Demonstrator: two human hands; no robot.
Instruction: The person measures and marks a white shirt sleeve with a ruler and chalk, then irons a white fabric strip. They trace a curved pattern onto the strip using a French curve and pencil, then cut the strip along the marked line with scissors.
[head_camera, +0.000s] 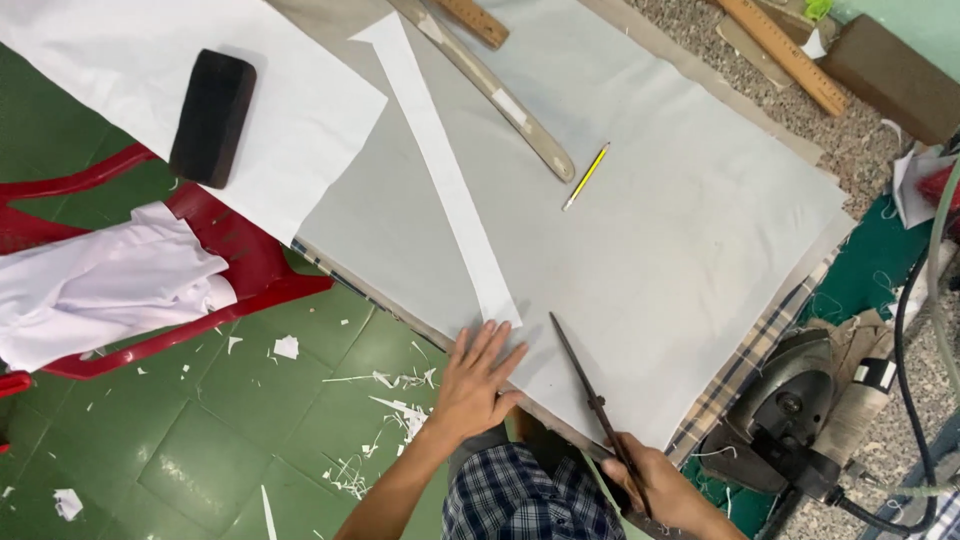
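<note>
You are looking at pale grey cloth (640, 210) carrying a white paper strip (445, 170) and a yellow pencil (585, 177). Your dark metal scissors (590, 395) are showing against it. Beneath is lying a blue-and-white checked cloth (745, 365). The floor (240, 430) is showing green, the chair (235, 275) red, the block (212, 117) black.

pencil (586, 176) lies on cloth (690, 220), right of paper strip (447, 180).
</note>
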